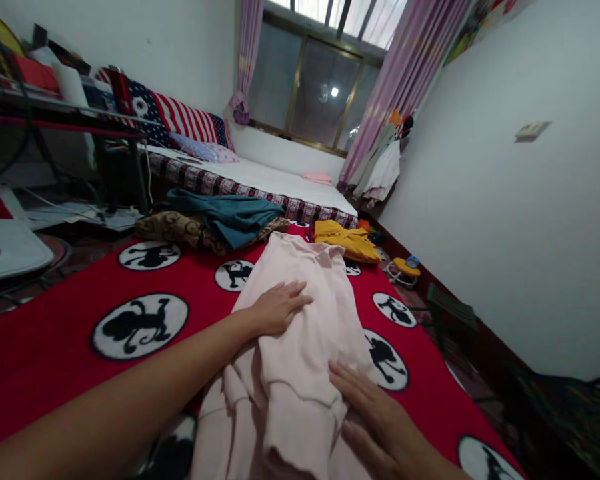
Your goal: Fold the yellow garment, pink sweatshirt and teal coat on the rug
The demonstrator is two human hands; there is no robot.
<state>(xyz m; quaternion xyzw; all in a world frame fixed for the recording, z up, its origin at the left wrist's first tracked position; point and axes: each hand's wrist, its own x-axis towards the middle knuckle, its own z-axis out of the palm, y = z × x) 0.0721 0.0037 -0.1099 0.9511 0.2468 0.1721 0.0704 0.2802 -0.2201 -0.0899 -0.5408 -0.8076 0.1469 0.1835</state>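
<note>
A pale pink long-sleeved top [310, 320] lies lengthwise before me on a red blanket [195, 353] with round black-and-white monkey patches. Its ribbed cuff end [300, 420] points toward me, and a sleeve is folded over the body. My left hand [280, 307] rests flat on the upper part of the cloth, fingers stretched out. Lower down, my right hand [370, 413] lies along the right side of the garment near the cuff, fingers extended and touching the fabric. Neither hand grips anything.
A folded yellow garment [347, 241] lies at the blanket's far right. Teal clothing [230, 215] sits on a brown patterned cloth at the far left. Behind is a low bed [270, 177]. A cluttered desk [80, 110] stands left; a small stool [405, 268] is near the right wall.
</note>
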